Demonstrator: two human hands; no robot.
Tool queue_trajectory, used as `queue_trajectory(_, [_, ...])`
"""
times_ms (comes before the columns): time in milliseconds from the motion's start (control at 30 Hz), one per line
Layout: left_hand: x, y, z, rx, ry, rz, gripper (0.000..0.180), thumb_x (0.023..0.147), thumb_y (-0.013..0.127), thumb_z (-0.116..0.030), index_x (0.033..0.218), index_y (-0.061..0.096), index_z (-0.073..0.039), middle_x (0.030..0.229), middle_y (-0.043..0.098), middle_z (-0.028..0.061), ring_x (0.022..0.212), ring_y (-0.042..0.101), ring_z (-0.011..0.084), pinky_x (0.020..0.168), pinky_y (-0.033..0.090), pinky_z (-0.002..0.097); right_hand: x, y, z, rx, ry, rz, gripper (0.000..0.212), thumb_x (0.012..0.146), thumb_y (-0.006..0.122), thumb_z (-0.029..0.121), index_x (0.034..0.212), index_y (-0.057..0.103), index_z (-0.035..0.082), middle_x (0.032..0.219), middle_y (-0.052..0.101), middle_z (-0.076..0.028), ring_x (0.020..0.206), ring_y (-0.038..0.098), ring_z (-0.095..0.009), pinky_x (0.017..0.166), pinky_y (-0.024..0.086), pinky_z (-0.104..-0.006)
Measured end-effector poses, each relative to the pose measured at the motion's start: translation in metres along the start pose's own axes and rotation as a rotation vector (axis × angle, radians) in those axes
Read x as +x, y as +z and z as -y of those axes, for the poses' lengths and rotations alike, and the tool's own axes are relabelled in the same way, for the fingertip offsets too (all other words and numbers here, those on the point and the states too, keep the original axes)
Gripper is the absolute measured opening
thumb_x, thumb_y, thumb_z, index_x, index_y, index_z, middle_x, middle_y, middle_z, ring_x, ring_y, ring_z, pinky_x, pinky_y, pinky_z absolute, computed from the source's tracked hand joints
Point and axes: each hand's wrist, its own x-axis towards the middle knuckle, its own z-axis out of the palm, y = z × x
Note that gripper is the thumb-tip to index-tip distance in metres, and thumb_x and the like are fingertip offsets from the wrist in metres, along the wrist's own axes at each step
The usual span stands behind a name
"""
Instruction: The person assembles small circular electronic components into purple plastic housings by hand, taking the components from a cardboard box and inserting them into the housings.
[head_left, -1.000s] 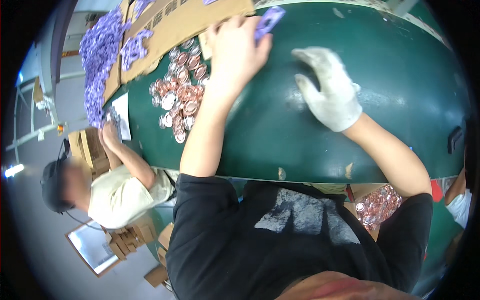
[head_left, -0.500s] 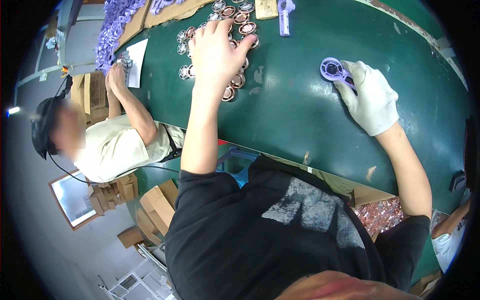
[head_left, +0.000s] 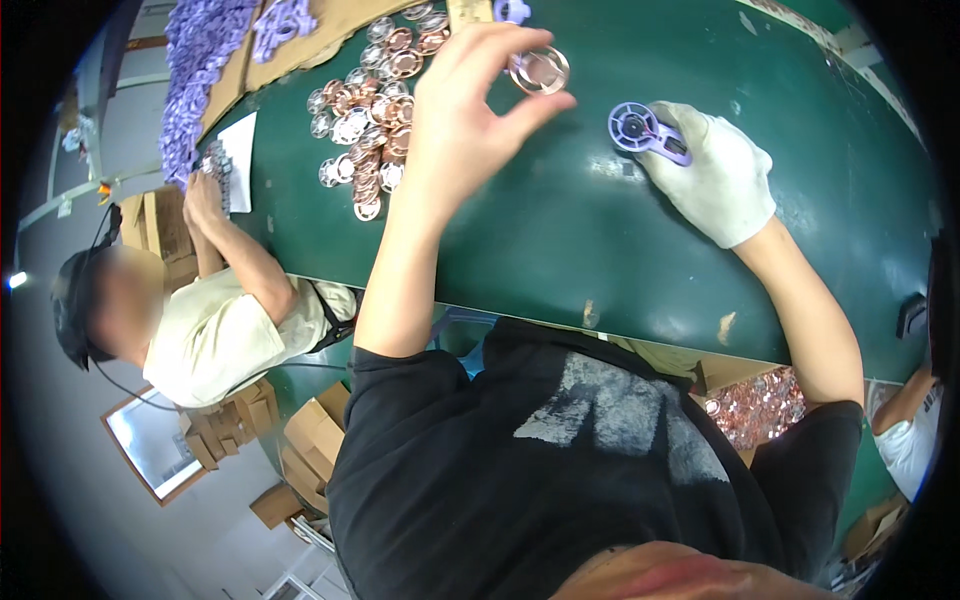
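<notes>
Purple ringed part (head_left: pixel 634 127) is clasped by the gloved right hand (head_left: pixel 712 175). The left hand (head_left: pixel 462 125) pinches a coppery disc (head_left: pixel 540 71) in its grip.

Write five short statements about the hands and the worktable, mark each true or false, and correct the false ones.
1. The left hand holds a copper-toned disc. True.
2. The worktable is white. False: it is green.
3. The right hand holds a purple spoke-headed handle. True.
4. The right hand is bare. False: it wears a white glove.
5. All loose discs lie right of the right hand. False: the disc pile lies mostly left of both hands.
</notes>
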Motion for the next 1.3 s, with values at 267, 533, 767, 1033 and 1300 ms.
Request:
queue_trajectory(267, [-0.007,0.054,-0.021,-0.188,0.121,0.092,0.052,0.066,0.093,-0.015,0.113,0.071,-0.006,0.116,0.073,0.0097,0.106,0.070,0.0247,0.090,0.056,0.0344,0.000,0.005,-0.008,-0.021,-0.017,-0.015,0.037,0.082,0.077,0.032,0.112,0.072,0.011,0.085,0.074,-0.013,0.080,0.073,-0.032,0.070,0.058,-0.0410])
queue_trajectory(533, [-0.017,0.060,-0.018,-0.390,-0.051,0.133,0.056,0.071,0.091,-0.006,0.122,0.068,-0.001,0.124,0.073,0.0115,0.106,0.073,0.0179,0.088,0.061,0.0297,-0.005,0.012,-0.009,0.043,-0.032,-0.062,0.036,0.082,0.077,0.029,0.112,0.070,0.010,0.085,0.073,-0.012,0.081,0.073,-0.031,0.069,0.058,-0.0395])
queue_trajectory(767, [-0.018,0.051,-0.019,-0.385,0.139,0.094,0.059,0.071,0.090,-0.004,0.124,0.066,0.003,0.125,0.071,0.0177,0.111,0.072,0.0250,0.093,0.059,0.0345,0.020,-0.026,0.001,0.846,0.361,0.550,0.042,0.091,0.068,0.045,0.109,0.071,0.007,0.081,0.069,-0.015,0.068,0.065,-0.023,0.069,0.051,-0.0376])
queue_trajectory(1033, [-0.019,0.063,-0.039,-0.883,-0.130,0.038,0.055,0.073,0.088,-0.010,0.124,0.067,0.001,0.126,0.070,0.0176,0.114,0.069,0.0298,0.101,0.052,0.0363,0.008,-0.020,0.000,0.646,0.253,0.441,0.038,0.090,0.072,0.046,0.109,0.075,0.014,0.082,0.072,-0.013,0.074,0.071,-0.027,0.071,0.054,-0.0371])
queue_trajectory(1300, [-0.013,0.069,-0.024,-0.934,-0.122,0.255,0.033,0.097,0.072,-0.022,0.117,0.069,0.004,0.128,0.067,0.0227,0.118,0.064,0.0233,0.096,0.052,0.0318,-0.002,-0.005,0.000,0.373,0.009,0.142,0.030,0.092,0.070,0.045,0.106,0.074,0.019,0.082,0.072,-0.013,0.075,0.071,-0.037,0.068,0.058,-0.0431])
